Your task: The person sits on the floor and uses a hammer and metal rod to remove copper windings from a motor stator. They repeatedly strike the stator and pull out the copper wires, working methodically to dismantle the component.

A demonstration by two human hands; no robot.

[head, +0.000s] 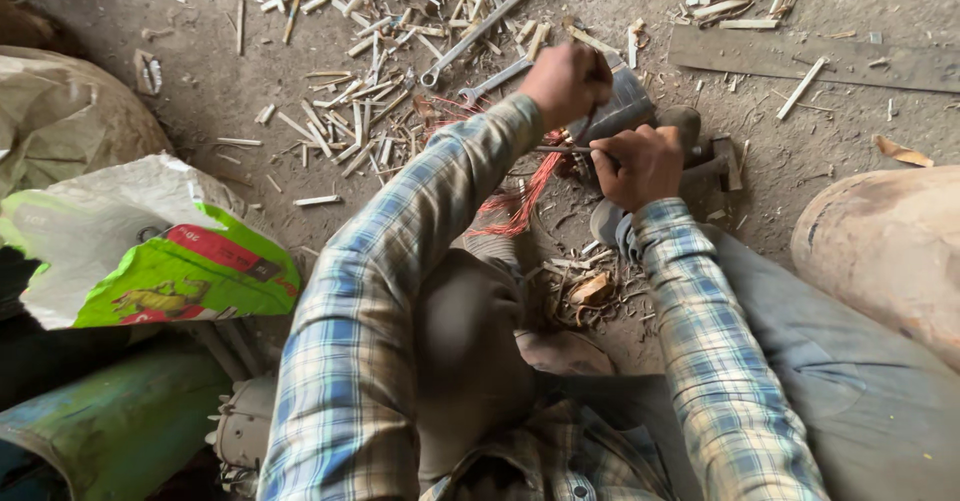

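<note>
My left hand (565, 81) is closed around a dark tool handle above a grey metal part (625, 106) on the dirt floor. My right hand (640, 166) grips a thin metal rod (560, 149) held level, its tip pointing left toward a bundle of reddish copper wire (520, 196) that trails down between my knees. Both arms wear a blue and cream checked shirt. What the tool's head looks like is hidden behind the left hand.
Two long spanners (485, 26) lie among several wood splinters (360, 111) at the back. A green and white printed sack (150, 251) sits at the left, a grey plank (810, 59) at the back right, a rounded brown drum (885, 251) at the right, a green cylinder (110, 426) at bottom left.
</note>
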